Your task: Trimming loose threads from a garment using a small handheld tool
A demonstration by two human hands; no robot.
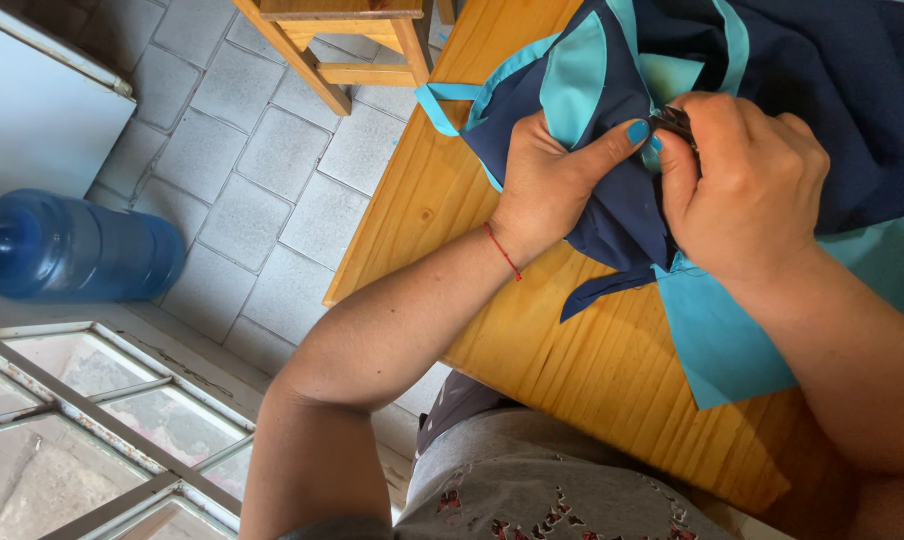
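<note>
fabric (832, 70): navy-teal, upper right on table (532, 330) | left hand (547, 180): clamped on fold, thumb pointing right | right hand (747, 185): closed on small dark tool (675, 122), touching fabric just right of thumb; nearer the seam

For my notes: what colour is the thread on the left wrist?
Red, a thin thread bracelet on the left hand, head view.

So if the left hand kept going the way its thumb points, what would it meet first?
Judging by this single view, the left hand, gripping the navy and turquoise fabric, would first meet the small dark tool pinched in the right hand; the thumb's tip is almost there already.
</note>
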